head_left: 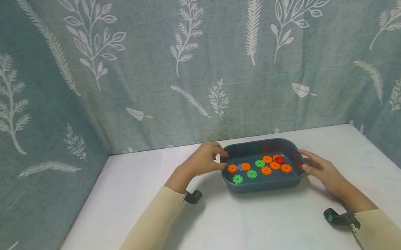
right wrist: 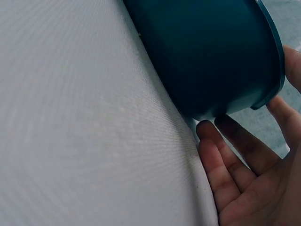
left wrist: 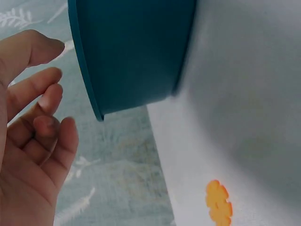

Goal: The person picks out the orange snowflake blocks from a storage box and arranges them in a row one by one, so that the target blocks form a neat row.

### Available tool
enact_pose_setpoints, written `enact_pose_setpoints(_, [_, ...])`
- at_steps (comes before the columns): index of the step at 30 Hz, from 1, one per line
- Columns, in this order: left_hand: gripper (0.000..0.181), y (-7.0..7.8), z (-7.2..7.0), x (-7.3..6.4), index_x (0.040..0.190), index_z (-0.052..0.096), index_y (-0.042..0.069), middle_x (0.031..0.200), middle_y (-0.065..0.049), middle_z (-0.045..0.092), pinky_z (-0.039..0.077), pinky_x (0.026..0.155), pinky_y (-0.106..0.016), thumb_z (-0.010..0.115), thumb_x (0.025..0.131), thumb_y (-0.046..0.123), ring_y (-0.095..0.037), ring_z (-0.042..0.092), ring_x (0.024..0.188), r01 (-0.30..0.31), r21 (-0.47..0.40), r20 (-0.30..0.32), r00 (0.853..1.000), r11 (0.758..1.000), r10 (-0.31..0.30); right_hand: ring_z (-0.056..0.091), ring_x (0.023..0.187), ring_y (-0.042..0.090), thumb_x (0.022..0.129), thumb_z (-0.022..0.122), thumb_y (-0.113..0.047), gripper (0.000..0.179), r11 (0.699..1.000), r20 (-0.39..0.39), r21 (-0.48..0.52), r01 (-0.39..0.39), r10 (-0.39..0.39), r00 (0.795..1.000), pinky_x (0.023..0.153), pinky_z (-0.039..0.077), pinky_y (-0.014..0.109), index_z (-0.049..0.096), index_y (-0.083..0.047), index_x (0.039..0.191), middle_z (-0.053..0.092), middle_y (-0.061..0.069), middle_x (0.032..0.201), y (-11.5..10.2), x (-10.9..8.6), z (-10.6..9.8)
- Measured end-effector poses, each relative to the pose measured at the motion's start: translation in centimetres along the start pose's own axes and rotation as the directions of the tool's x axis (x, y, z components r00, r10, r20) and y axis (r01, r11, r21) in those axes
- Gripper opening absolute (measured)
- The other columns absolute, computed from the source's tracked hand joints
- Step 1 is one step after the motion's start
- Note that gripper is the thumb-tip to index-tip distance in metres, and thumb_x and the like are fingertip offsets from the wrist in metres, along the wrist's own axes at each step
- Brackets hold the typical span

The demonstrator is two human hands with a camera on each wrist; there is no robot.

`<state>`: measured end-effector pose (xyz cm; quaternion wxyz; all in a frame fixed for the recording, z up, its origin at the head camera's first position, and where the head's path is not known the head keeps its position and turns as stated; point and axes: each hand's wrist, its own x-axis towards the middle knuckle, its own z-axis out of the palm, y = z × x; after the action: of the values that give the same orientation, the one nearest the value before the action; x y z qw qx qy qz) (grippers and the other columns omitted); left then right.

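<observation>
A dark teal plastic tub (head_left: 267, 185) stands on the white table with several flower-shaped discs in it, orange (head_left: 286, 168), green (head_left: 252, 174), blue (head_left: 240, 167) and red (head_left: 279, 159). By its left end is my left hand (head_left: 204, 159), fingers loosely bent and holding nothing; the left wrist view shows a gap between these fingers (left wrist: 61, 89) and the tub wall (left wrist: 136, 52). My right hand (head_left: 320, 169) rests against the right end, thumb and fingertips at the rim. In the right wrist view, lower fingers (right wrist: 218, 165) reach low along the tub wall (right wrist: 211, 56).
One orange disc (left wrist: 218, 205) lies on the table left of the tub, mostly behind the left forearm in the head view. Leaf-patterned curtain (head_left: 195, 80) hangs behind the table (head_left: 271, 228) and along its left side. Each wrist wears a dark band.
</observation>
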<state>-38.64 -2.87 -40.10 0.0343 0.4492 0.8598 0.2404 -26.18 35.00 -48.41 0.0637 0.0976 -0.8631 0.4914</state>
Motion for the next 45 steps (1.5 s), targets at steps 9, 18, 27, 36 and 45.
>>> enact_pose_setpoints(9, [0.037,1.5,2.0,4.0,0.114,0.073,0.014,0.105,0.007,0.069,0.039,0.09,-0.031,0.079,0.081,0.03,-0.011,0.059,0.098,-0.003,0.3,0.175,0.983,0.954,-0.052,0.046,0.124,0.047,0.103,0.05,-0.026,0.056,1.0,-0.014,-0.011,-0.019,0.019,1.0,0.09,0.049,0.043,0.032,-0.007,0.152,0.039,0.03,0.144,-0.3,-0.2,-0.3])
enact_pose_setpoints(18, [0.014,1.7,3.9,5.3,0.091,0.075,0.025,0.072,0.012,0.061,0.027,0.073,-0.037,0.078,0.08,0.032,-0.013,0.051,0.076,0.026,0.614,0.233,0.949,0.789,-0.212,0.046,0.125,0.047,0.102,0.052,-0.024,0.055,1.0,0.005,-0.026,-0.005,0.005,1.0,0.092,0.047,0.047,0.033,-0.008,0.152,0.044,0.031,0.14,0.0,0.5,0.4])
enact_pose_setpoints(27, [0.012,1.9,3.9,6.3,0.089,0.072,0.025,0.072,0.013,0.06,0.031,0.096,-0.044,0.076,0.084,0.034,-0.011,0.054,0.075,-0.004,0.629,0.277,0.936,0.777,-0.219,0.047,0.123,0.046,0.102,0.052,-0.022,0.056,1.0,-0.005,0.005,0.006,-0.006,1.0,0.082,0.046,0.019,0.032,-0.006,0.151,0.042,0.031,0.141,-0.6,0.4,-0.2])
enact_pose_setpoints(36, [0.035,1.5,3.6,4.2,0.11,0.075,0.018,0.097,0.013,0.069,0.032,0.079,-0.032,0.082,0.078,0.032,-0.008,0.058,0.089,0.03,0.369,0.169,0.981,0.929,-0.099,0.045,0.125,0.049,0.102,0.051,-0.026,0.056,1.0,0.001,-0.003,-0.03,0.03,1.0,0.092,0.044,0.057,0.032,-0.007,0.151,0.04,0.032,0.143,-0.6,-0.1,0.5])
enact_pose_setpoints(45, [0.029,1.7,2.0,2.7,0.105,0.076,0.015,0.099,0.007,0.063,0.042,0.087,-0.03,0.078,0.079,0.029,-0.012,0.053,0.095,-0.001,0.233,0.061,0.998,0.973,-0.014,0.045,0.125,0.048,0.102,0.052,-0.027,0.056,1.0,-0.014,-0.007,-0.02,0.02,1.0,0.083,0.045,0.021,0.033,-0.007,0.151,0.04,0.031,0.143,-0.4,-0.1,0.2])
